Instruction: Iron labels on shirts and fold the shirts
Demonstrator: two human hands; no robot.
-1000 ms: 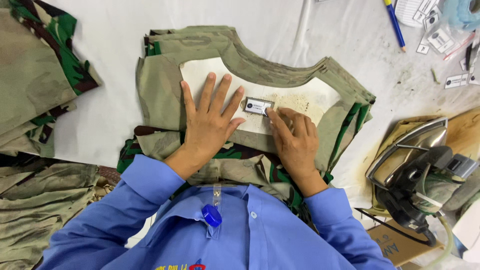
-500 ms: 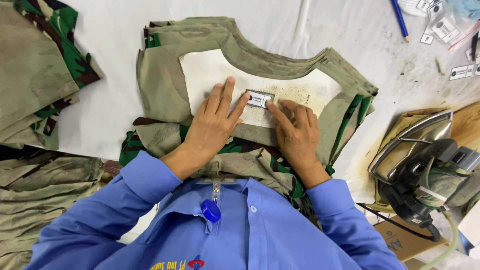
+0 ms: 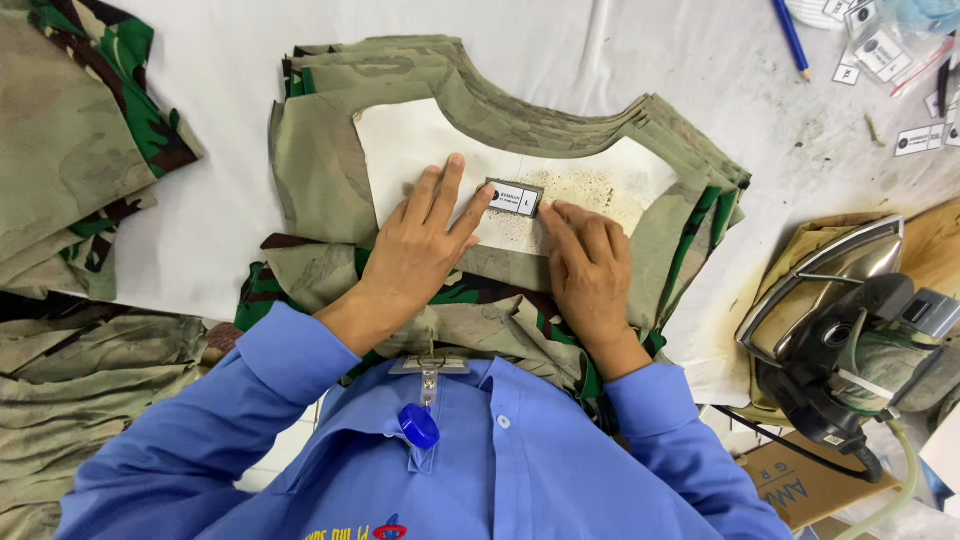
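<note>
My left hand (image 3: 425, 240) lies flat and open on the white, stained neck facing (image 3: 420, 150) of the top camouflage cloth piece (image 3: 320, 160); its fingertips touch the left end of the small white rectangular size label (image 3: 515, 197). My right hand (image 3: 590, 265), fingers spread, presses just beside the label's right end. Neither hand grasps anything. I judge the label is placed in the middle but not yet fixed. At far right the steam iron (image 3: 830, 320) rests on its side, untouched, and loose spare labels (image 3: 915, 140) lie beyond.

Stained white table cover (image 3: 650, 60), seemingly evenly lit.
</note>
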